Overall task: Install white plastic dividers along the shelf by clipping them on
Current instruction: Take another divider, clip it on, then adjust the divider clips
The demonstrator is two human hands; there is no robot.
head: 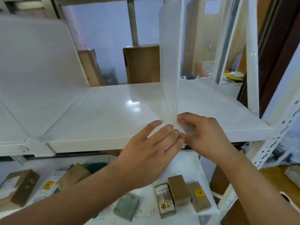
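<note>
A translucent white plastic divider [169, 59] stands upright on the white shelf [113, 109], running from the front edge toward the back. Its front lower end sits at the shelf's front lip. My left hand [151, 146] presses against that lower end from the left, fingers extended. From the right, my right hand [203, 132] pinches the same end, fingers curled around the clip. Another divider [35, 65] stands upright at the left of the shelf. A further divider [230, 38] stands at the right, near the rack post.
A perforated white rack post [274, 143] rises at the right. The lower shelf [146, 207] holds several small cardboard boxes and packets. Behind the shelf stand cardboard boxes [141, 64] against a pale wall.
</note>
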